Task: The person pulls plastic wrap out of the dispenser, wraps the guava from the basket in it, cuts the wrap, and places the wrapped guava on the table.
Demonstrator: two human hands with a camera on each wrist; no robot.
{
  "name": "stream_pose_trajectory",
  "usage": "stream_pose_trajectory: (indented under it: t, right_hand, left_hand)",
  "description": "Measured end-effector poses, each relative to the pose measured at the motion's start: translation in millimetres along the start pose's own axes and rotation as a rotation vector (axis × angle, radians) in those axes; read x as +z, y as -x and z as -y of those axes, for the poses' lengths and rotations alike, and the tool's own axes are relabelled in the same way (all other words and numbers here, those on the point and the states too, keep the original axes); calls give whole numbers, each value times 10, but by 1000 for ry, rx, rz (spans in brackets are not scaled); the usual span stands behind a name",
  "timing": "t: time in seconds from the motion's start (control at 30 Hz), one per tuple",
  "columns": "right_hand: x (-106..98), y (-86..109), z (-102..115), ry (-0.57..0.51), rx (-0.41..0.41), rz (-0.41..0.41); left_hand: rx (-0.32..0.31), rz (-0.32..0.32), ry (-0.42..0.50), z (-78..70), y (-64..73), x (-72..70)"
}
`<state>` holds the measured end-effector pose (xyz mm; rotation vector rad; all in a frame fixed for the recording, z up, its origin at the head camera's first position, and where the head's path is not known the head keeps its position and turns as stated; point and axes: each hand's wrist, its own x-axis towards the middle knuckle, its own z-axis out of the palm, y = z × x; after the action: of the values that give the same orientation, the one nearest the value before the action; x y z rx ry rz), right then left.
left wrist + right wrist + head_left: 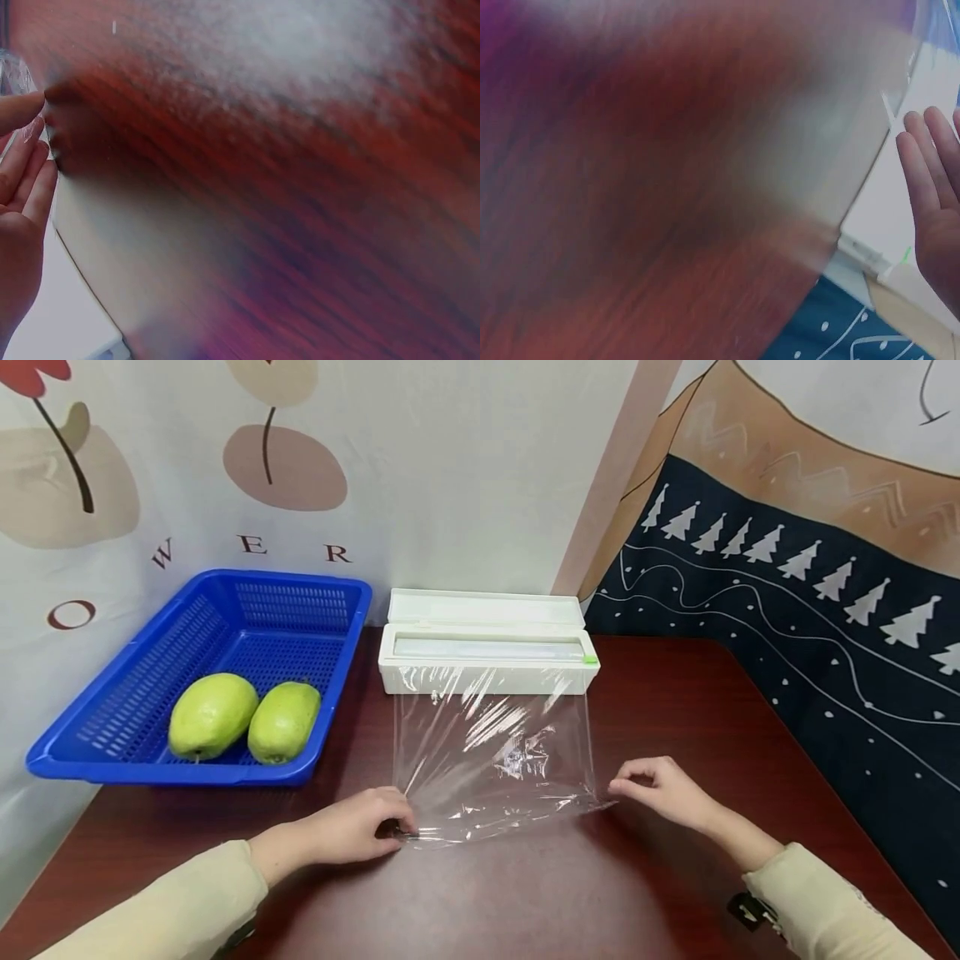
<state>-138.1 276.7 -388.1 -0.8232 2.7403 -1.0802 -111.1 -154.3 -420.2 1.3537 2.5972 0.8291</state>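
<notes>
A sheet of clear plastic wrap stretches from the white wrap dispenser box toward me over the table. Its near left corner is pinched by my left hand, thumb below and fingers above. At the near right corner, my right hand pinches the film's pointed tip between thumb and fingertips. The film's near edge sags and wrinkles between the hands. In the left wrist view, my left hand shows at the left edge with film by its fingers. In the right wrist view, my right hand has its thumb mostly hidden.
A blue plastic basket stands at the left, holding two green fruits. The dispenser's white lid is raised at the back, with a green slider at its right end. Behind the brown table hangs printed cloth.
</notes>
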Motion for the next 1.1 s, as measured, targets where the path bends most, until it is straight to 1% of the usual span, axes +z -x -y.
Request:
stream_pose_trajectory:
  t: [0.07, 0.13, 0.17, 0.2, 0.3, 0.4, 0.47, 0.5, 0.6, 0.67, 0.73, 0.8, 0.83, 0.87, 0.93, 0.97, 1.03, 1.1]
  right_hand:
    - [-36, -35, 7, 104, 19, -72]
    - [-37, -103, 30, 185, 16, -127]
    - [-19, -144, 46, 225, 9, -140]
    - [7, -180, 60, 253, -2, -134]
    - [117, -221, 95, 323, -55, -43]
    - [241, -170, 103, 439, -122, 75]
    - [313, -129, 104, 508, -155, 122]
    - [338, -110, 102, 531, -168, 130]
    - [376, -82, 95, 561, -175, 138]
    - [381, -69, 83, 570, -179, 136]
    - [389, -63, 82, 580, -180, 137]
    - [406, -52, 81, 590, -193, 132]
    - [414, -47, 78, 596, -205, 125]
    - [422, -39, 76, 599, -217, 117]
    - [433, -17, 68, 608, -249, 93]
    - [438, -7, 65, 612, -263, 82]
    - [440, 10, 58, 623, -286, 64]
    - [444, 19, 54, 629, -303, 46]
  left_hand:
    - [18, -3, -20, -5, 9, 1]
    - [26, -6, -35, -14, 26, 1]
    - [26, -10, -38, -21, 36, -1]
    - [27, -18, -39, -30, 43, -4]
    - [27, -60, -16, -67, 38, -16]
    - [19, -122, 36, -119, 20, -55]
    - [9, -170, 73, -159, 27, -97]
    - [8, -197, 85, -178, 28, -122]
    - [-2, -262, 120, -254, 34, -231]
    - [-18, -300, 117, -322, 26, -342]
    - [-38, -341, 99, -381, 16, -498]
    - [-71, -404, 50, -408, 15, -685]
    - [-100, -445, 14, -404, 18, -794]
    - [-147, -484, -12, -389, 31, -900]
    - [-260, -562, -49, -317, 78, -1110]
    - [-329, -594, -66, -272, 115, -1211]
    - [-486, -628, -89, -166, 209, -1396]
    - [-630, -619, -94, -51, 331, -1546]
